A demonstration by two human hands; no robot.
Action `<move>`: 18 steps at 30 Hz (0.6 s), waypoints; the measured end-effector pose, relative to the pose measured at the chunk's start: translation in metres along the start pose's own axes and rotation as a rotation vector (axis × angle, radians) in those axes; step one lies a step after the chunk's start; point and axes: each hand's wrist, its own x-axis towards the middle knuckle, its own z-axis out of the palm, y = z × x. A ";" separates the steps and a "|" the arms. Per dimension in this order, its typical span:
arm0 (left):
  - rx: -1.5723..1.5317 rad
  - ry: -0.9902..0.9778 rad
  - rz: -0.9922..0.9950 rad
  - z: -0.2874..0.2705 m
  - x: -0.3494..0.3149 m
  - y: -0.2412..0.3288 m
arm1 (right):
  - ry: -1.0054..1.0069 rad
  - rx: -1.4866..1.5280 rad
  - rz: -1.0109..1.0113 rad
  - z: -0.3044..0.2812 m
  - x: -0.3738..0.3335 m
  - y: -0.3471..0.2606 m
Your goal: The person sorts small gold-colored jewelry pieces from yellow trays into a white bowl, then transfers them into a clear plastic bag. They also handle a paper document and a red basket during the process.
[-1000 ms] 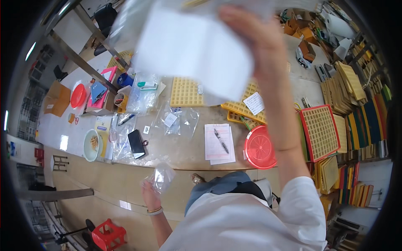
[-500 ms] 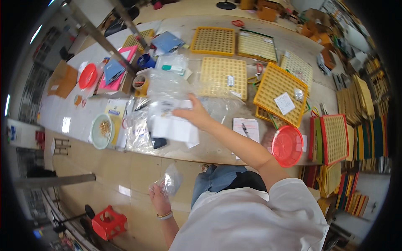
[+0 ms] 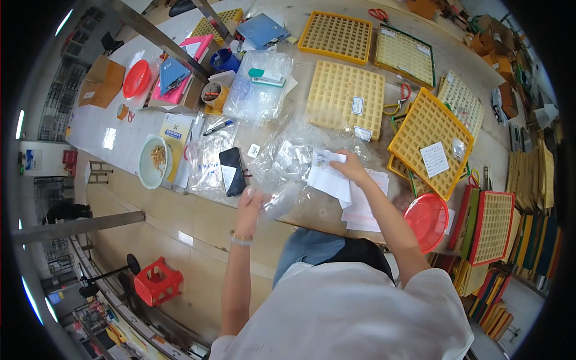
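Note:
Over the table's front edge, my left hand (image 3: 249, 210) has its fingers closed on a small clear plastic bag (image 3: 279, 203). My right hand (image 3: 352, 167) pinches white paper slips (image 3: 327, 177) between thumb and fingers, above the table. Partly under those slips lie printed sheets (image 3: 367, 207). Just left of them rests a larger clear bag with small silvery packets (image 3: 293, 158) inside. A dark phone (image 3: 232, 173) lies beyond my left hand on more clear plastic, near a small white square tag (image 3: 254, 150).
Yellow gridded trays (image 3: 347, 96) cover the far and right parts of the table (image 3: 123, 129). A red basket (image 3: 427, 222) sits at the right front edge. A pale green bowl (image 3: 155, 161) with small brownish pieces stands left. A red stool (image 3: 158, 281) is on the floor.
My right hand has carried the paper slips rightward, over the printed sheets. My left hand has risen with the small bag from below the table edge to beside the phone, which is now uncovered.

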 end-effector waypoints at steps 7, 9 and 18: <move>1.201 -0.215 0.347 0.022 0.111 0.008 | -0.039 -0.010 0.021 -0.033 -0.043 -0.033; 1.334 -0.069 0.523 0.027 0.117 0.009 | 0.001 0.027 0.000 -0.039 -0.060 -0.044; 0.420 -0.295 0.205 0.046 0.016 0.028 | -0.053 0.171 0.035 -0.023 -0.096 -0.056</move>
